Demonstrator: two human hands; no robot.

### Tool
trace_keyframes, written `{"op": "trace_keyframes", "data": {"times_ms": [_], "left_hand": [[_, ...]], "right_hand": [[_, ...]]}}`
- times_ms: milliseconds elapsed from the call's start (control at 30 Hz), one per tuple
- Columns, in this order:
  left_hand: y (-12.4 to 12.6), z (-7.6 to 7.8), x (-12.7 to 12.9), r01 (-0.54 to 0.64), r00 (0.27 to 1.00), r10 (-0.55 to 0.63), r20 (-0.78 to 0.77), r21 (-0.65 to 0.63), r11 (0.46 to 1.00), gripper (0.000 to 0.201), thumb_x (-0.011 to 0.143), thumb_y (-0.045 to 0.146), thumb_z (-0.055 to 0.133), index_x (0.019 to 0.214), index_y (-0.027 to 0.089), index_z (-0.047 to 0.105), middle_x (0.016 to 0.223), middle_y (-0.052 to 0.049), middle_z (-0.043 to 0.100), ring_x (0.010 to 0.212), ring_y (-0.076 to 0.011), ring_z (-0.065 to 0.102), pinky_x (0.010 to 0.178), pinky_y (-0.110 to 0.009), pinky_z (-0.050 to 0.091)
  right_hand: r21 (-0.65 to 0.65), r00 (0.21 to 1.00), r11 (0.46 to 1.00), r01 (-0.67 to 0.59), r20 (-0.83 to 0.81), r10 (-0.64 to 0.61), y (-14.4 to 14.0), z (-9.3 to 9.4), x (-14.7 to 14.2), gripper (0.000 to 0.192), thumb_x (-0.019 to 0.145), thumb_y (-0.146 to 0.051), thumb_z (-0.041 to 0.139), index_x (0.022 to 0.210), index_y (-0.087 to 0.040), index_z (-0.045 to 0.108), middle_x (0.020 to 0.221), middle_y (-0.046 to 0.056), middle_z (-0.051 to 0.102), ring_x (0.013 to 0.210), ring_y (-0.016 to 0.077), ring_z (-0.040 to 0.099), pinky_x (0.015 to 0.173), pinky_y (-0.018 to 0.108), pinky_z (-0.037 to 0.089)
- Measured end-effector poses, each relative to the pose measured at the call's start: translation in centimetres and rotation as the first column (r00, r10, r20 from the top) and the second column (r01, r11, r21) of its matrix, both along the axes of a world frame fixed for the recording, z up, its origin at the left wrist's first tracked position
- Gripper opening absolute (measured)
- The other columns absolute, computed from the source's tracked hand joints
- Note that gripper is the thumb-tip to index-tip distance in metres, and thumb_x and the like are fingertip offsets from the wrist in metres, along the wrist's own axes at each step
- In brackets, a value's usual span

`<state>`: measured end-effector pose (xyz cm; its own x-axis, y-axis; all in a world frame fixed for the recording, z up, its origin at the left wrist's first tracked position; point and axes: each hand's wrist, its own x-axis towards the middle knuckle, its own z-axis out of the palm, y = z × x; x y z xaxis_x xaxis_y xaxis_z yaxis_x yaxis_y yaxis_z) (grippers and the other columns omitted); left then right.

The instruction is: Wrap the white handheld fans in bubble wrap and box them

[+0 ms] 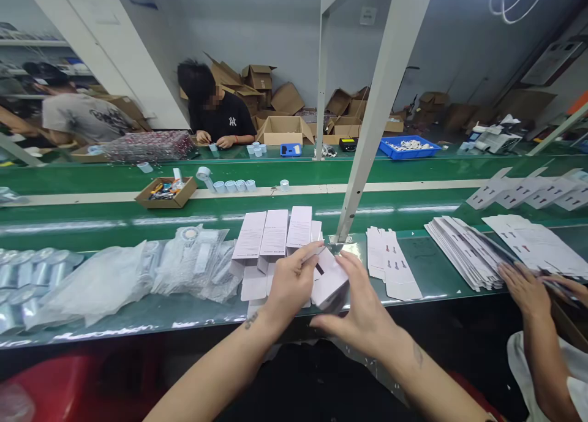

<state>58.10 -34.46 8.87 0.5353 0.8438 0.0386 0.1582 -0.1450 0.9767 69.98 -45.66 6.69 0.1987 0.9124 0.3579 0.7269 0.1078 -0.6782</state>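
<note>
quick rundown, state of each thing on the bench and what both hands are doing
small white carton: partly folded, held off the bench
left hand: gripping the carton's left side
right hand: closed on its right side
finished cartons: folded, lying in a row
flat blanks: unfolded, stacked
plastic bags: piled
co-worker's hand: resting on fanned blanks

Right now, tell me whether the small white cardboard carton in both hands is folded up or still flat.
Folded up: the small white cardboard carton shows box sides and an open end flap, held between left hand and right hand.
</note>
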Motion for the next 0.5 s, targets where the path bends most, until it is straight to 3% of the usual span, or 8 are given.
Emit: {"op": "trace_keyframes", "data": {"times_ms": [67, 133, 200, 233, 300, 367, 433, 500], "left_hand": [[-0.3, 0.6, -0.5, 0.065, 0.998, -0.065, -0.015, 0.051, 0.997, 0.042, 0.089, 0.039, 0.055, 0.125, 0.020, 0.066, 0.117, -0.009, 0.071, 0.111, -0.0282, 0.064, 0.100, -0.043, 0.048], [0.0, 1.4, -1.1, 0.282, 0.959, -0.282, 0.008, 0.010, 0.959, 0.048, 0.087, 0.043, 0.060, 0.130, 0.022, 0.062, 0.140, -0.009, 0.057, 0.132, -0.0304, 0.049, 0.112, -0.046, 0.036], [0.7, 1.7, -1.4, 0.453, 0.890, -0.445, 0.098, -0.090, 0.887, 0.049, 0.084, 0.045, 0.065, 0.127, 0.024, 0.063, 0.155, -0.007, 0.038, 0.142, -0.0320, 0.034, 0.115, -0.047, 0.032], [0.9, 1.7, -1.3, 0.492, 0.868, -0.468, 0.166, -0.150, 0.858, 0.047, 0.081, 0.044, 0.069, 0.123, 0.024, 0.065, 0.157, -0.007, 0.034, 0.142, -0.0327, 0.034, 0.112, -0.046, 0.036], [1.0, 1.5, -0.8, 0.503, 0.856, -0.423, 0.297, -0.286, 0.816, 0.045, 0.075, 0.035, 0.076, 0.118, 0.025, 0.065, 0.152, -0.009, 0.041, 0.130, -0.0311, 0.049, 0.097, -0.041, 0.048], [0.4, 1.1, 0.0, 0.468, 0.869, -0.322, 0.376, -0.412, 0.782, 0.051, 0.067, 0.023, 0.081, 0.114, 0.025, 0.061, 0.131, -0.008, 0.059, 0.103, -0.0233, 0.064, 0.078, -0.031, 0.053], [-0.7, 1.0, 0.7, 0.402, 0.892, -0.208, 0.402, -0.495, 0.770, 0.050, 0.063, 0.016, 0.080, 0.109, 0.022, 0.059, 0.107, -0.004, 0.066, 0.082, -0.0156, 0.064, 0.067, -0.024, 0.050], [-1.8, 1.1, 1.1, 0.333, 0.911, -0.113, 0.398, -0.543, 0.771, 0.046, 0.060, 0.012, 0.078, 0.101, 0.020, 0.058, 0.095, -0.001, 0.065, 0.075, -0.0130, 0.061, 0.064, -0.023, 0.049]], "right_hand": [[0.140, 0.995, 0.985, 0.100, -0.018, -0.099, -0.4, -1.4, -0.9, 0.096, 0.073, -0.036, 0.078, 0.146, -0.023, 0.017, 0.141, 0.020, 0.036, 0.132, 0.0385, 0.041, 0.102, 0.057, 0.045], [0.226, 0.987, 0.961, 0.159, -0.054, -0.151, -0.7, -2.2, -1.1, 0.087, 0.081, -0.031, 0.070, 0.147, -0.023, 0.015, 0.134, 0.019, 0.042, 0.124, 0.0354, 0.050, 0.098, 0.056, 0.049], [0.222, 0.985, 0.961, 0.166, -0.082, -0.151, -0.8, -2.5, -0.8, 0.083, 0.082, -0.030, 0.068, 0.147, -0.023, 0.016, 0.130, 0.018, 0.046, 0.117, 0.0329, 0.056, 0.093, 0.053, 0.052], [0.199, 0.987, 0.969, 0.149, -0.092, -0.133, -0.9, -2.3, -0.5, 0.085, 0.081, -0.030, 0.069, 0.147, -0.023, 0.016, 0.130, 0.018, 0.047, 0.115, 0.0324, 0.057, 0.093, 0.051, 0.053], [0.171, 0.990, 0.978, 0.115, -0.104, -0.099, -1.0, -1.9, -0.1, 0.087, 0.080, -0.028, 0.070, 0.147, -0.022, 0.015, 0.131, 0.017, 0.048, 0.114, 0.0318, 0.059, 0.092, 0.050, 0.054], [0.152, 0.991, 0.984, 0.098, -0.108, -0.082, -1.1, -1.5, 0.2, 0.088, 0.079, -0.025, 0.069, 0.147, -0.022, 0.014, 0.132, 0.017, 0.050, 0.115, 0.0316, 0.059, 0.093, 0.049, 0.054], [0.107, 0.989, 0.991, 0.083, -0.127, -0.069, -1.3, -1.3, 0.4, 0.087, 0.077, -0.024, 0.071, 0.145, -0.023, 0.019, 0.132, 0.017, 0.052, 0.116, 0.0314, 0.059, 0.094, 0.048, 0.054], [0.061, 0.985, 0.997, 0.055, -0.166, -0.044, -1.5, -1.3, 0.7, 0.085, 0.075, -0.024, 0.074, 0.143, -0.024, 0.023, 0.131, 0.015, 0.053, 0.115, 0.0303, 0.060, 0.093, 0.046, 0.054]]}}
